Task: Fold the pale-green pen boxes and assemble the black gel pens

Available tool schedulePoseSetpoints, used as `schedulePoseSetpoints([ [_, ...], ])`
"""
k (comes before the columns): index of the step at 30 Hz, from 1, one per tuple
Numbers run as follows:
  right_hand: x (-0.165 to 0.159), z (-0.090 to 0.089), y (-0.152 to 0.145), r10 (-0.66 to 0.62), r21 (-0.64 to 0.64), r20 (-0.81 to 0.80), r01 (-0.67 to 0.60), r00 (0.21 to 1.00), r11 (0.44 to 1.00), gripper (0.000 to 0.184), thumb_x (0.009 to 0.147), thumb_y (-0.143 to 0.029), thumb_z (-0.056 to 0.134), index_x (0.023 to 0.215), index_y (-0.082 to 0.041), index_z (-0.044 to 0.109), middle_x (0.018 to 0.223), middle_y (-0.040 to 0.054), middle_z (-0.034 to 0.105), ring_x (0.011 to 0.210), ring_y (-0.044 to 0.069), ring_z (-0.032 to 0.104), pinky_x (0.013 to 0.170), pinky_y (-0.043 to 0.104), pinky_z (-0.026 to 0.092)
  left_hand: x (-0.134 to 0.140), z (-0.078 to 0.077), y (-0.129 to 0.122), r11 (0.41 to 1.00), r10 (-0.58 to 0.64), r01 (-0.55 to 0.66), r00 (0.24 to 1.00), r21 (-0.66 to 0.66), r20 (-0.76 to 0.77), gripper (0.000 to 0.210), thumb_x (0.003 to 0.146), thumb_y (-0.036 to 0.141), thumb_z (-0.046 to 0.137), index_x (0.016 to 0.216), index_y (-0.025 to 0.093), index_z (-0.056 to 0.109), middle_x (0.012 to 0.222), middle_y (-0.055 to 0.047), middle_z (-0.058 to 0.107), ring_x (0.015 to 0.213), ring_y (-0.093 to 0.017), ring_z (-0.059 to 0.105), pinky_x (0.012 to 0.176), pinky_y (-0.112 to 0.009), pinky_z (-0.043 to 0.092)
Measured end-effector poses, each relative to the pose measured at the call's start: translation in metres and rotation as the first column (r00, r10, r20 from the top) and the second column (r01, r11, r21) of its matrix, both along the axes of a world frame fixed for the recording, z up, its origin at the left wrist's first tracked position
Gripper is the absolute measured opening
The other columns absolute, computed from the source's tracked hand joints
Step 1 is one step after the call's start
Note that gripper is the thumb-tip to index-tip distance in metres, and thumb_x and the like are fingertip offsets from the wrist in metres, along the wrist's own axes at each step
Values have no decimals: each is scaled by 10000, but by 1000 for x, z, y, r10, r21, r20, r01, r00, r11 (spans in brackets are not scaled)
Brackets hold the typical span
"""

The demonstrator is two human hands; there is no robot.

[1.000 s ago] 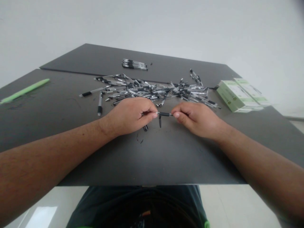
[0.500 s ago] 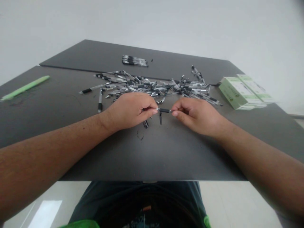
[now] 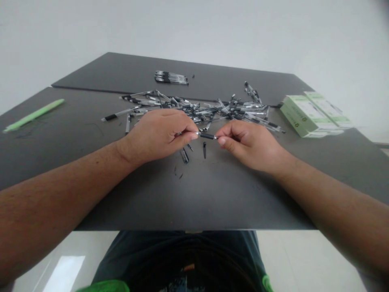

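Note:
Between my two hands a pen (image 3: 207, 136) with a black grip is held level above the table. My left hand (image 3: 165, 134) is closed on its left part, the thumb and forefinger pinching beside the grip and hiding the rest of the barrel. At the other end, the fingertips of my right hand (image 3: 247, 142) pinch the tip. Just below lies a small black pen cap (image 3: 204, 150). A clear and black pen piece (image 3: 184, 155) rests under my left hand. Behind both hands spreads a loose pile of pens and parts (image 3: 179, 106).
A neat row of pens (image 3: 171, 77) lies on the far table section. To the right stand green and white boxes (image 3: 306, 116). At the left is a long light-green stick-like object (image 3: 35, 115). The dark table's (image 3: 194, 202) front edge is close to my body.
Both hands have shifted slightly up and to the left with the pen, so the cap below now shows apart from it. The pinch on the pen stays.

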State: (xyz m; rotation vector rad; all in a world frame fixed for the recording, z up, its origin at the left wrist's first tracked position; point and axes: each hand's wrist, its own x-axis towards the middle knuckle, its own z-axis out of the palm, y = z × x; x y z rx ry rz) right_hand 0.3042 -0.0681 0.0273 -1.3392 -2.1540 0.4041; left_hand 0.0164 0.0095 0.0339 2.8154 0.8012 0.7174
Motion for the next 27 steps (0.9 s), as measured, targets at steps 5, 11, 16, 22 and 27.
schedulePoseSetpoints([
  [5, -2, 3, 0, 47, -11, 22, -46, 999, 999, 148, 1048, -330, 701, 1043, -235, 813, 899, 26, 804, 787, 191, 688, 717, 295, 467, 1, -3, 0, 998, -61, 60, 998, 25, 32, 258, 1093, 381, 596, 1045, 273, 825, 1081, -72, 860, 1102, -285, 795, 1048, -420, 597],
  [11, 7, -1, 5, 41, 11, 12, -41, 999, 999, 186, 1037, -368, 685, 1027, -231, 810, 866, 27, 793, 752, 191, 670, 688, 298, 442, -3, -6, 3, 998, -43, 42, 999, 40, 7, 247, 1045, 340, 605, 1098, 222, 815, 1005, -54, 840, 950, -225, 794, 920, -337, 590],
  [16, 26, -5, 15, -106, 105, 10, 104, 994, 989, 238, 1022, -429, 686, 1028, -235, 824, 873, 47, 801, 770, 220, 680, 706, 331, 462, -13, 0, 8, 984, -175, 167, 966, -55, -189, 224, 996, 256, 600, 1042, 248, 820, 1049, -31, 854, 987, -216, 796, 943, -314, 570],
  [22, 35, -3, 17, -172, 142, 7, 169, 985, 975, 271, 1034, -490, 704, 1031, -244, 818, 877, 56, 808, 780, 247, 706, 733, 358, 505, -11, 2, -4, 947, -313, 314, 842, -73, -439, 264, 1008, 145, 605, 1061, 242, 845, 1189, -53, 856, 1123, -247, 794, 957, -328, 569],
  [27, 33, -5, 16, -169, 142, -1, 167, 986, 976, 257, 1033, -485, 715, 1039, -252, 822, 882, 53, 811, 774, 244, 712, 723, 353, 508, -9, 1, -6, 940, -326, 333, 823, -70, -466, 243, 1037, 147, 649, 1139, 237, 850, 1183, -59, 846, 1098, -252, 782, 946, -330, 557],
])
